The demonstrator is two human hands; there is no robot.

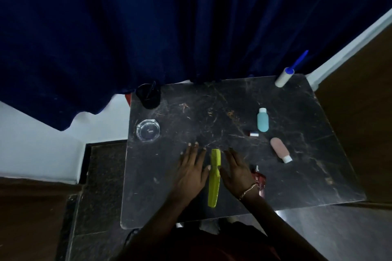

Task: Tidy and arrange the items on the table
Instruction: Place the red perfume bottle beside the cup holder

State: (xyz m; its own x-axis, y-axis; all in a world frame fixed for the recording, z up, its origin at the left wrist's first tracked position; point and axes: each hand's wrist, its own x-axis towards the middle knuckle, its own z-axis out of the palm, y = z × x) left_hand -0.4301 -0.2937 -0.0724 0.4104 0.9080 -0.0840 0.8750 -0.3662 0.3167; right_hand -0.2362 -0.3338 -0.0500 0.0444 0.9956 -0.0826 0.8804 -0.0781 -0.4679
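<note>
Lying lengthwise on the dark bench [297, 176] at lower centre of the frame, yellow-green comb [214, 178] sitting between left hand [192, 172] and right hand [237, 172], fingers [195, 150] spread flat, gripping nothing.

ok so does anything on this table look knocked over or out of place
Yes: the teal bottle and pink bottle lie on their sides at different angles on the table, and the lint roller pokes past the far edge. No spill or damage shows.
</note>
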